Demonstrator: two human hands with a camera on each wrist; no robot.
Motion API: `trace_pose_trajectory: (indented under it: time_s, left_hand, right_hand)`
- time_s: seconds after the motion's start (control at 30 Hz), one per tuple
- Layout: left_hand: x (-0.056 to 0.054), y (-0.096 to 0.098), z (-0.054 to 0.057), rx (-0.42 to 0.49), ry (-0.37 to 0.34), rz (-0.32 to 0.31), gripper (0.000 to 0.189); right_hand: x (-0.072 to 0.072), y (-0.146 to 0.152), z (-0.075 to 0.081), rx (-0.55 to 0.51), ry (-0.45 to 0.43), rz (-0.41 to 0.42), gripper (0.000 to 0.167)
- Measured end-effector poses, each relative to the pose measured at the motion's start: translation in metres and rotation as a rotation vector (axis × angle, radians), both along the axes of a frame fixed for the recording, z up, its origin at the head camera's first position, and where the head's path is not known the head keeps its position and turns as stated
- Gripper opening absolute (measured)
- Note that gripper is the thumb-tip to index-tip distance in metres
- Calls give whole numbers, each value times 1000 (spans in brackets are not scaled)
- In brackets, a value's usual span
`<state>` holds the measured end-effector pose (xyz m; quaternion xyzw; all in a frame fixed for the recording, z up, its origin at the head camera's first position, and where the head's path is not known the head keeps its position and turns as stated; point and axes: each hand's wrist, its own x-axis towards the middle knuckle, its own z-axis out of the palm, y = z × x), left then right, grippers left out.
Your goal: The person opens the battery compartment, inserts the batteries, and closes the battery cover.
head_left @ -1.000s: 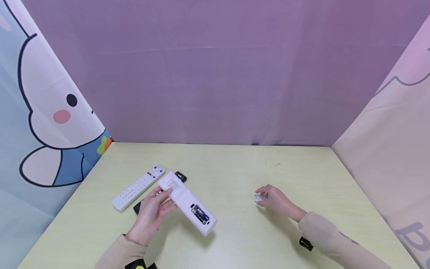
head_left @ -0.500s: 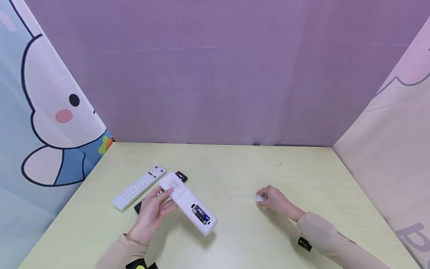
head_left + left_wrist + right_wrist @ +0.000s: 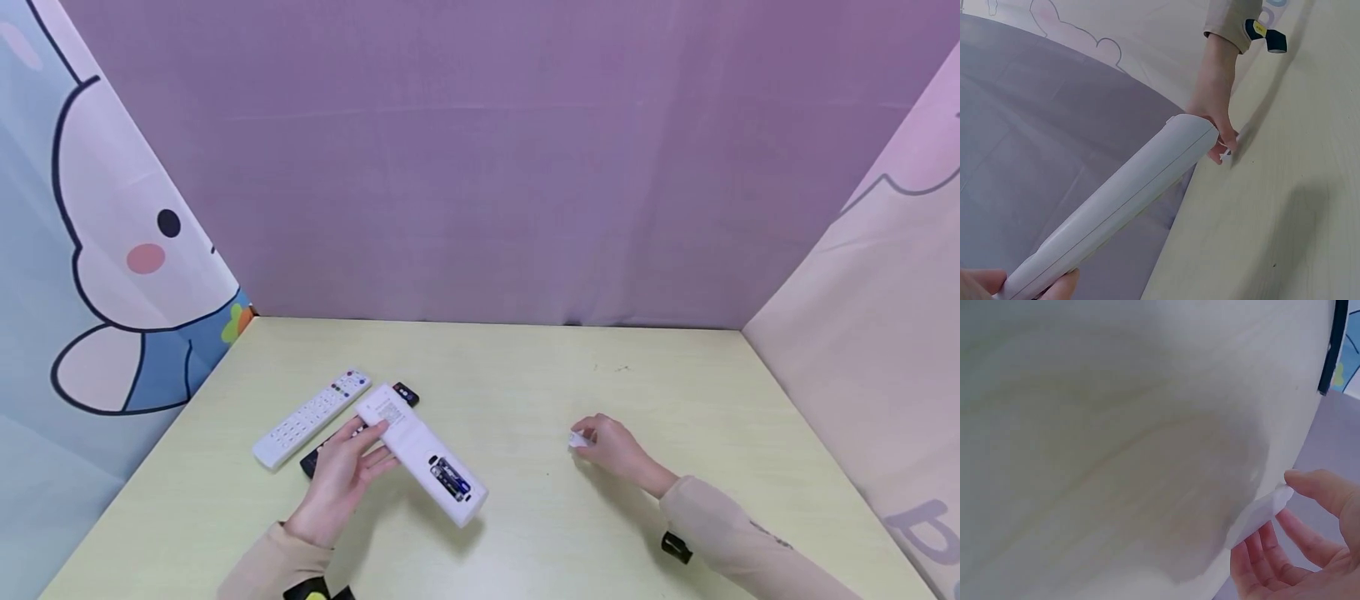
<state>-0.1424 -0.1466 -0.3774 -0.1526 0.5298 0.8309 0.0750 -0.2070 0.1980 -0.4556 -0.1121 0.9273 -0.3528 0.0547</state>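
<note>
My left hand (image 3: pixel 339 479) grips one end of a white remote control (image 3: pixel 420 450), thumb on top and fingers beneath. The remote's back faces up above the table, and its uncovered battery compartment shows batteries (image 3: pixel 450 477) inside. Over the right part of the table, my right hand (image 3: pixel 617 446) pinches a small white battery cover (image 3: pixel 577 440) between thumb and fingers. In the right wrist view the cover (image 3: pixel 1261 515) appears as a thin curved piece, apart from the remote. From the left wrist view, the remote's edge (image 3: pixel 1113 203) is seen side-on.
Another white remote (image 3: pixel 311 419) lies buttons up at the left of the table (image 3: pixel 517 533). Beside it a black remote (image 3: pixel 406 394) is partly hidden behind my left hand and the held remote. A purple curtain (image 3: pixel 480 183) stands along the table's back edge.
Both hands stay nearly in place. The battery cover tilts slightly in my right hand, and the head view shifts a little.
</note>
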Motion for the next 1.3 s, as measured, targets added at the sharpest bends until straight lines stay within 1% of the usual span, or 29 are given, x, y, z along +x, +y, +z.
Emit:
trace_pose_trajectory:
  time_s: [0.43,0.6,0.8,1.0,1.17,1.3]
  left_hand:
    - [-2,-1,-4,19,9,-11,51]
    - [-2,1,-5,16,16,-15,50]
    - [-3,4,-7,9,1,-11,47]
    - [-4,9,-7,-5,17,-9,48]
    - [-6,13,-7,11,15,10,47]
    - [-7,17,-7,33,21,13,48]
  right_hand:
    - [12,-15,21,-78,124,10,26]
    - [17,-22,26,-151,148,3,28]
    - [26,-34,34,-221,165,-13,29]
    - [35,-45,41,-281,196,-34,29]
    - [40,-52,45,-335,221,-53,28]
    - [43,-57,49,-381,244,-58,28]
